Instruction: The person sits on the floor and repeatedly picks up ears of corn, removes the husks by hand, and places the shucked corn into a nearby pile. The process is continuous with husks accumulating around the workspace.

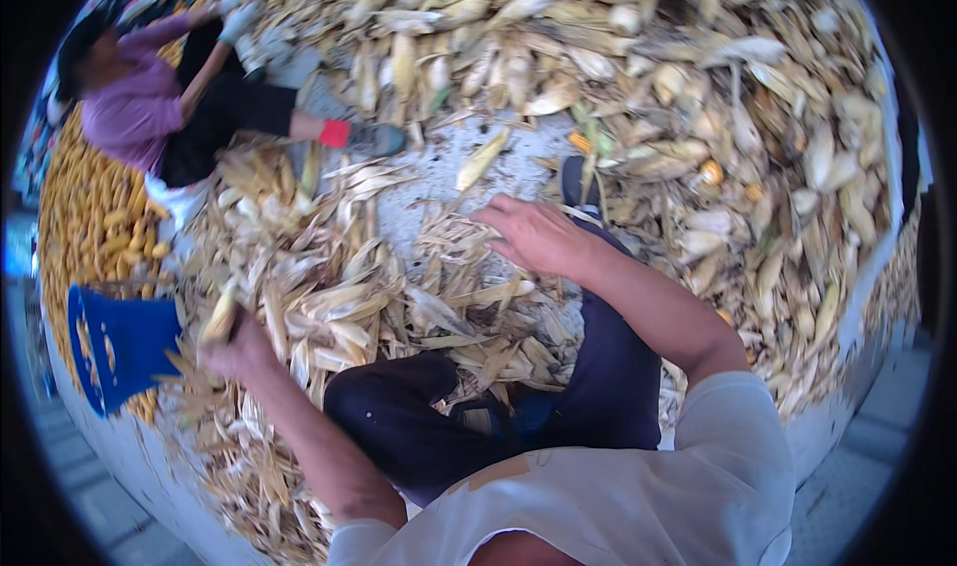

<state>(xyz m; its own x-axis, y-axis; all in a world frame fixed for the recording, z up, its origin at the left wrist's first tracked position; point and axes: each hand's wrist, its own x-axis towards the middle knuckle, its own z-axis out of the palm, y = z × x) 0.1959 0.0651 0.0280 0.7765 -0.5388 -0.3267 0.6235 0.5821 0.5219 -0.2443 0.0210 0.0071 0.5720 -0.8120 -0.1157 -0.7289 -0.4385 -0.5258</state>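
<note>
My left hand (239, 349) is raised over the husk heap on the left, gripping an ear of corn (220, 313). Motion blurs both hand and ear, so how much husk covers the ear cannot be made out. A blue plastic basket (138, 341) stands just left of that hand. Above loose dry husks (452, 233) in front of me is my right hand (527, 233). Its fingers are apart and slightly bent, with nothing visible in them. Between my legs lie more corn husks (501, 349).
A large pile of unhusked corn ears (673, 117) spreads across the far and right side. Bare yellow cobs (112, 222) are heaped at the left. Beside them sits a person (142, 102) in a purple top and gloves. One husked-looking leaf (482, 158) lies on the concrete floor (516, 169).
</note>
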